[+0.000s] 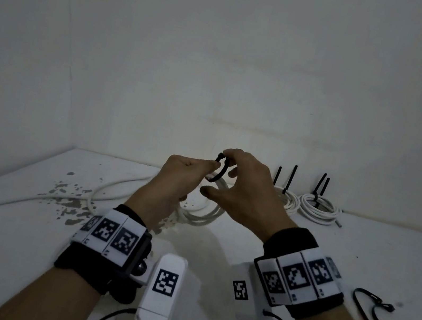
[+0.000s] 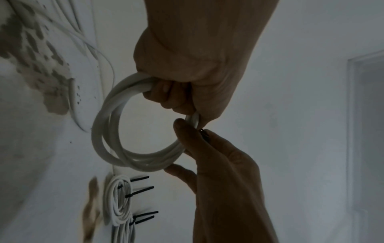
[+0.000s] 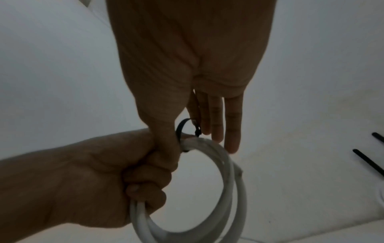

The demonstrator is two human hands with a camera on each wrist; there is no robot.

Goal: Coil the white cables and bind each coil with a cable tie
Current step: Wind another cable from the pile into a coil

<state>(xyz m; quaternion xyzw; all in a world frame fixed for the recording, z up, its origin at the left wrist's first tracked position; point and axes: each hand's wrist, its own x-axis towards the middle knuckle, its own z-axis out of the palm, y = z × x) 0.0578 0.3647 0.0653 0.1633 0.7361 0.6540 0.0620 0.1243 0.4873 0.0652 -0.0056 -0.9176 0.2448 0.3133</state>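
Observation:
My left hand [image 1: 184, 180] grips a white cable coil [image 1: 204, 211] and holds it up over the table; its fingers are curled round the strands [image 2: 108, 131]. A black cable tie [image 1: 220, 171] loops round the top of the coil beside the left fingers. My right hand [image 1: 242, 182] pinches this tie [image 3: 182, 126] between thumb and index finger, while its other fingers [image 3: 231, 131] stay straight. The coil [image 3: 228, 172] hangs below both hands. Part of the tie is hidden behind the fingers.
Two tied white coils [image 1: 316, 208] [image 1: 285, 200] with upright black tie tails lie at the back right by the wall. Loose black ties [image 1: 374, 313] lie front right. A loose white cable [image 1: 104, 189] trails across the stained left side of the table [image 1: 25, 226].

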